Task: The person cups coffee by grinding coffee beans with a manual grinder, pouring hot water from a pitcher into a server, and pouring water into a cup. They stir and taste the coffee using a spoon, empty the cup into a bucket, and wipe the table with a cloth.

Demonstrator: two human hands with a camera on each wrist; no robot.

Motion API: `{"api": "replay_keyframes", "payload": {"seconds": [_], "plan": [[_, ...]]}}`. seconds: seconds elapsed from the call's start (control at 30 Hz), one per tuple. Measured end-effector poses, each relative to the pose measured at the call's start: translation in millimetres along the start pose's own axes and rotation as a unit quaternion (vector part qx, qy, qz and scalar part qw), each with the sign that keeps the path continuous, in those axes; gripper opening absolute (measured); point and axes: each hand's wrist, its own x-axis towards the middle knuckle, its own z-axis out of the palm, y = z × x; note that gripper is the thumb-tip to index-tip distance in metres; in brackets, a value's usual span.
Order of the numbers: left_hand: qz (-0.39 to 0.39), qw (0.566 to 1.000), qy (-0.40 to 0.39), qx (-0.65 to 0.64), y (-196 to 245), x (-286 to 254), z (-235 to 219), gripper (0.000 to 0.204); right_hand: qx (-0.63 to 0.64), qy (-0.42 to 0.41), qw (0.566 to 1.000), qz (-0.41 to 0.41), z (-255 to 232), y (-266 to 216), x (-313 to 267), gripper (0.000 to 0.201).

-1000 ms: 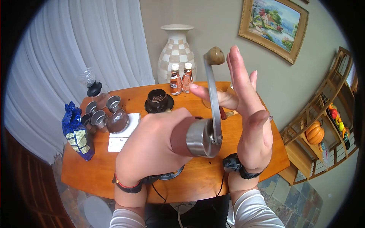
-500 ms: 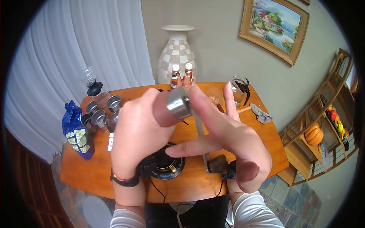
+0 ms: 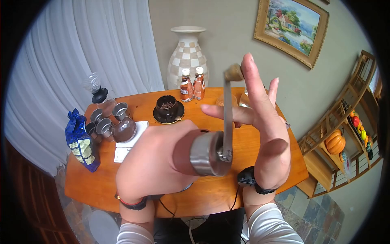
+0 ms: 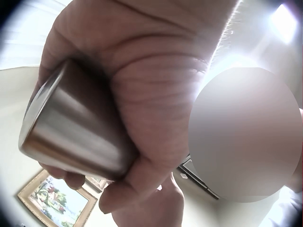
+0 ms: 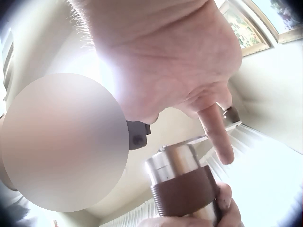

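My left hand [image 3: 154, 162] grips a steel hand coffee grinder [image 3: 207, 153] with a brown band, held on its side above the table. Its crank arm [image 3: 227, 118] points up, and the wooden knob [image 3: 233, 72] lies against the straight fingers of my right hand [image 3: 264, 126], whose thumb reaches across the arm. The left wrist view shows the grinder's steel base [image 4: 71, 127] wrapped by the left hand [image 4: 156, 94]. From the right wrist, the grinder [image 5: 182, 189] sits below the right hand [image 5: 165, 61], with the knob [image 5: 232, 115] beside a finger.
On the wooden table [image 3: 93, 179] stand a dark cup of coffee beans [image 3: 167, 106] on a saucer, two sauce bottles [image 3: 191, 84], several metal cups [image 3: 103, 122], a brown jug [image 3: 124, 129] on a white scale and a blue bag [image 3: 80, 140]. A checked vase [image 3: 187, 53] stands behind.
The crank swung from pointing up, down toward me, and back up again, with my right hand following the knob. The grinder rose toward the bottles and came back down.
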Motion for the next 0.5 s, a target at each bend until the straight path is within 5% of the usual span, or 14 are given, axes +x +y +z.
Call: {"api": "replay_keyframes", "payload": {"seconds": [0.1, 0.23, 0.27, 0.3, 0.43, 0.5], "plan": [[0.013, 0.990, -0.130, 0.042, 2, -1, 2, 0.020, 0.015, 0.042, 0.997, -0.055, 10, -2, 1, 0.138], [-0.001, 0.969, -0.219, 0.114, -12, -6, 15, 0.017, 0.160, 0.005, 0.986, 0.036, 9, -30, -13, 0.139], [-0.012, 0.973, -0.205, 0.108, -15, -5, 13, 0.022, 0.184, 0.007, 0.982, 0.048, 6, -32, -17, 0.140], [-0.021, 0.976, -0.191, 0.102, -17, -2, 10, 0.028, 0.216, -0.117, 0.969, -0.039, -4, -26, -17, 0.141], [-0.037, 0.991, -0.069, 0.112, -9, 10, -1, 0.024, 0.181, -0.109, 0.973, -0.090, -6, -25, -23, 0.135], [-0.077, 0.980, 0.041, 0.177, -15, 8, -4, 0.030, 0.104, -0.163, 0.966, -0.171, -14, -27, -17, 0.073]]}}
